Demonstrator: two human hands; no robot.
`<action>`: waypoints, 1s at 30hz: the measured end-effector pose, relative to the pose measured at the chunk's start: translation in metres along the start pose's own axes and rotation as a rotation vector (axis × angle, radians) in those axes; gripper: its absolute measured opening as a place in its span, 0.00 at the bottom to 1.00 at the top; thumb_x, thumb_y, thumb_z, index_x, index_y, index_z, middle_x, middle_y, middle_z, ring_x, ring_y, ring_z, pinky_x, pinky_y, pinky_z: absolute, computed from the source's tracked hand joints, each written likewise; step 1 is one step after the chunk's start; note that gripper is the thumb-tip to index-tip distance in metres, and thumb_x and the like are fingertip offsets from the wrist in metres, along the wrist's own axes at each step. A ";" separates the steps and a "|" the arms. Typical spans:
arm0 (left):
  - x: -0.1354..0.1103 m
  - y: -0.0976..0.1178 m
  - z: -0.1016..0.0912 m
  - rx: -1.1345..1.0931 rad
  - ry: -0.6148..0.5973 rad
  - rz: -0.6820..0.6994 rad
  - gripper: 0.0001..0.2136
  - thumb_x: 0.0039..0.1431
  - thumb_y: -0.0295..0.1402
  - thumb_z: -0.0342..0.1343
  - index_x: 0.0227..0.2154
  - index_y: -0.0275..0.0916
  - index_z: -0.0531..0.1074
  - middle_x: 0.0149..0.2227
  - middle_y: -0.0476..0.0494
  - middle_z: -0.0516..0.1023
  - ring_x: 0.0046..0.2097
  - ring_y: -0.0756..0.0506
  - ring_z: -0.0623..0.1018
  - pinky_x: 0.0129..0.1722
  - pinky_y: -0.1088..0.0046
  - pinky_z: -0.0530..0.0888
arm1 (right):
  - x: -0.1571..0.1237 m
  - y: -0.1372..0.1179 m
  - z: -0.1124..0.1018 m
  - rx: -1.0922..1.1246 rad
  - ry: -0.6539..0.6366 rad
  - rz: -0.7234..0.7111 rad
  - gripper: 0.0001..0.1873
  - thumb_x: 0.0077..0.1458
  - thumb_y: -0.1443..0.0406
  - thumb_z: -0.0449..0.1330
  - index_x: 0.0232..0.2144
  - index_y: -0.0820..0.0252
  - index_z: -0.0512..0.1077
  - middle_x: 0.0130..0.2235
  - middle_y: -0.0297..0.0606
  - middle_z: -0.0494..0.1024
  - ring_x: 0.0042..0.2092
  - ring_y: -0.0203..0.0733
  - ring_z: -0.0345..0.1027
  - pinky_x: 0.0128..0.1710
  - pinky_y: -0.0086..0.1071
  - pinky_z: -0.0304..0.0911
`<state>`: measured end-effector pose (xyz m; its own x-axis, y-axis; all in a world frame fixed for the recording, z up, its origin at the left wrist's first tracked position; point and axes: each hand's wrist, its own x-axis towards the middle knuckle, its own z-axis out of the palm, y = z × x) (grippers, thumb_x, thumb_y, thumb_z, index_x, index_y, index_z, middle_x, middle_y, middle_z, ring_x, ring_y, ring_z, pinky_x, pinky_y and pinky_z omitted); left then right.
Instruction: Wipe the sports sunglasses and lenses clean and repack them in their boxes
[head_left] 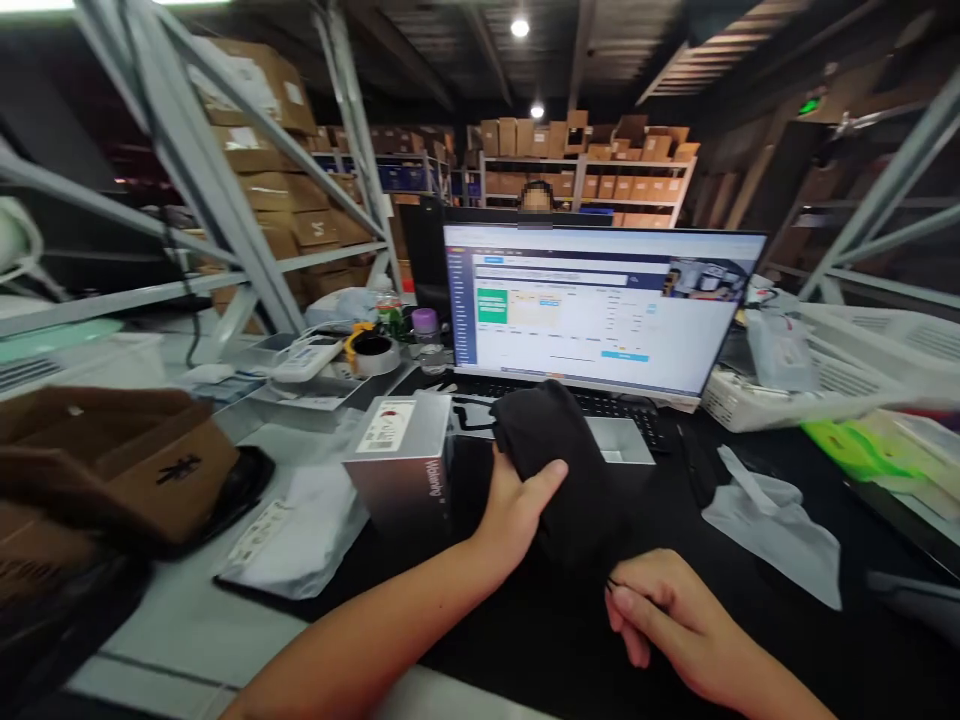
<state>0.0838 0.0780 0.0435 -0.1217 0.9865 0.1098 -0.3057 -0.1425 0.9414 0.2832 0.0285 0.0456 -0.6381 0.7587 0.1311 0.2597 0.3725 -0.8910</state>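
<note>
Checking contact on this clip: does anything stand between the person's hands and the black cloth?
Nothing visible does. The left hand and the right hand both rest directly on the black cloth, with no object between them.

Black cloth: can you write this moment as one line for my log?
left hand: on black cloth | right hand: pinching its lower end | nearby: grey box, white bag

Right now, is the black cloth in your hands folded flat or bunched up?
Bunched: the black cloth rises in a soft, uneven heap against the left hand, and its lower end reaches the right hand.
</note>
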 end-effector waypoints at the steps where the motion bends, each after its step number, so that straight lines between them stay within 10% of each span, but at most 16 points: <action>1: 0.000 0.001 0.000 0.007 -0.010 0.018 0.28 0.53 0.41 0.65 0.54 0.40 0.63 0.54 0.37 0.76 0.56 0.35 0.76 0.57 0.55 0.73 | 0.000 -0.002 0.002 -0.037 -0.028 -0.014 0.27 0.70 0.51 0.46 0.25 0.58 0.70 0.19 0.34 0.74 0.23 0.36 0.68 0.29 0.29 0.63; 9: 0.007 -0.012 -0.009 0.263 -0.164 0.239 0.47 0.51 0.33 0.65 0.67 0.41 0.41 0.66 0.31 0.62 0.65 0.37 0.66 0.67 0.52 0.62 | 0.005 0.012 0.018 -0.173 -0.241 0.120 0.27 0.68 0.51 0.47 0.22 0.57 0.66 0.23 0.36 0.75 0.27 0.39 0.68 0.31 0.31 0.62; 23: -0.008 -0.015 -0.006 0.775 -0.135 0.623 0.55 0.48 0.42 0.69 0.69 0.44 0.34 0.66 0.27 0.57 0.66 0.27 0.62 0.63 0.40 0.64 | 0.045 -0.057 -0.051 0.435 0.376 0.117 0.24 0.54 0.46 0.64 0.24 0.61 0.71 0.13 0.34 0.70 0.13 0.31 0.58 0.14 0.23 0.47; 30: -0.018 -0.041 -0.008 0.952 -0.461 0.813 0.55 0.41 0.29 0.66 0.70 0.49 0.39 0.61 0.30 0.59 0.60 0.27 0.67 0.55 0.42 0.72 | 0.069 -0.047 -0.057 0.272 0.429 0.193 0.26 0.53 0.44 0.62 0.25 0.62 0.73 0.16 0.34 0.73 0.13 0.28 0.56 0.13 0.23 0.45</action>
<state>0.0907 0.0652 -0.0002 0.4320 0.6123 0.6622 0.4984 -0.7740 0.3905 0.2684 0.0935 0.1218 -0.2295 0.9708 0.0691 0.1095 0.0963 -0.9893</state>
